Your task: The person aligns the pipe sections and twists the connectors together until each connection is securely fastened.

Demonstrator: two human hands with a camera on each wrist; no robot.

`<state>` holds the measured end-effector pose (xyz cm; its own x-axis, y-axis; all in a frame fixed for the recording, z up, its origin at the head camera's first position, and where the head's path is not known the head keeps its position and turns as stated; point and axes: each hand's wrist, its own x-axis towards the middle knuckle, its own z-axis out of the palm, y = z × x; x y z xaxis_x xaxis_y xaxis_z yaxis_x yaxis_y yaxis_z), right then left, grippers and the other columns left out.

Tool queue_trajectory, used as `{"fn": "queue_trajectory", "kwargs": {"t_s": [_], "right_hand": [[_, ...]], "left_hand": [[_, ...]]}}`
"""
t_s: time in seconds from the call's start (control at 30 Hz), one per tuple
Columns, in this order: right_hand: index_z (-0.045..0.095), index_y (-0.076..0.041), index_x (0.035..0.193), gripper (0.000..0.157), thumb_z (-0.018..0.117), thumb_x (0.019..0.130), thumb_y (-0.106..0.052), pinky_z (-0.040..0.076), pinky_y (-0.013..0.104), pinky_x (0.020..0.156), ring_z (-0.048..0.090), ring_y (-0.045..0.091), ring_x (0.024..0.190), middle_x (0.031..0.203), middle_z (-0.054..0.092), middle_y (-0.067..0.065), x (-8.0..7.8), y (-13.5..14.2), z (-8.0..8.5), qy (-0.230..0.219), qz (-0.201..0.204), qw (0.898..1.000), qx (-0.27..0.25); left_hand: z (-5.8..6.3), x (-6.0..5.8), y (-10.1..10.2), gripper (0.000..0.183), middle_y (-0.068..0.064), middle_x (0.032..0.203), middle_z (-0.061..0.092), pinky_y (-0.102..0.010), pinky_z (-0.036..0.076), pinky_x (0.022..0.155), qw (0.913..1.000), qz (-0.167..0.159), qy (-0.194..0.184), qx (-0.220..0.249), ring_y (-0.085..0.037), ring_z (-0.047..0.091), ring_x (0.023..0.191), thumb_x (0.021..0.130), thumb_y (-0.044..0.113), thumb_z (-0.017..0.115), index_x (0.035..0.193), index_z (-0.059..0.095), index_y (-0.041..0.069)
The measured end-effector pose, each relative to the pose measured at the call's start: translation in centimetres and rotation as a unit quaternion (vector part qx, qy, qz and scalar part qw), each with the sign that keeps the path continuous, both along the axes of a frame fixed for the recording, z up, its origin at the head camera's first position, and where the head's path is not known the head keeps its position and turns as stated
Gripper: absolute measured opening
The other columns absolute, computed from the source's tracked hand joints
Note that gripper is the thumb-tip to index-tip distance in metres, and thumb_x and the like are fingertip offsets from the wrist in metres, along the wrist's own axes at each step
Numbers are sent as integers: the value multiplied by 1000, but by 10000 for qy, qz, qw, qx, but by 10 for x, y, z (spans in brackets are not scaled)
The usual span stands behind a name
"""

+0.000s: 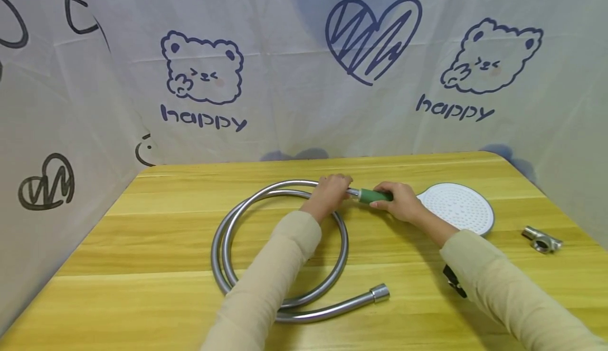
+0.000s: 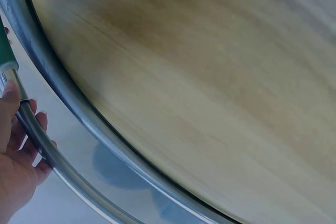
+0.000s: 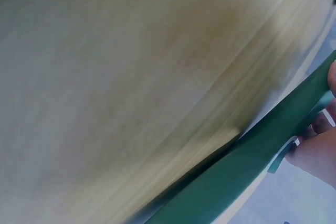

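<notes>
My right hand (image 1: 401, 201) grips the green handle (image 1: 368, 196) of a shower head, whose round white spray face (image 1: 458, 208) points up at the right. In the right wrist view the green handle (image 3: 226, 182) runs diagonally, with fingers curled about its far part. The left hand (image 1: 329, 192) holds the end of a silver shower hose (image 1: 343, 256) right at the handle's tip. Seen from the left wrist, its thumb and fingers pinch the metal hose end (image 2: 23, 103) against the green grip. The rest of the hose lies coiled on the table below my left forearm.
The hose's free metal connector (image 1: 380, 293) lies toward the front of the wooden table (image 1: 142, 245). A small metal bracket fitting (image 1: 542, 240) sits at the right. A black object (image 1: 454, 281) shows beside my right sleeve. White cloth (image 1: 290, 103) with drawings hangs behind.
</notes>
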<state>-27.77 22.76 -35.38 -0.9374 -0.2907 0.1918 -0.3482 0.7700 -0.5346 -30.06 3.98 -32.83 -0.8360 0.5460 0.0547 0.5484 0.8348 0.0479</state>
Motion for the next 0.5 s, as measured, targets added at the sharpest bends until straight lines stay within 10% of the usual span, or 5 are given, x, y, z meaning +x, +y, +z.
{"fn": "queue_trajectory", "kwargs": {"t_s": [0.5], "right_hand": [[63,4,108,33,69,83,-18,44,31,67,57,23,78,102,66,21,2,0,1,-4,7,10000,-2]], "left_hand": [[-1,-1,3,17,-4,100,68,-35,47,80,9999,45,-112,-72,-20,63,94,90,21,60,101,65,9]]}}
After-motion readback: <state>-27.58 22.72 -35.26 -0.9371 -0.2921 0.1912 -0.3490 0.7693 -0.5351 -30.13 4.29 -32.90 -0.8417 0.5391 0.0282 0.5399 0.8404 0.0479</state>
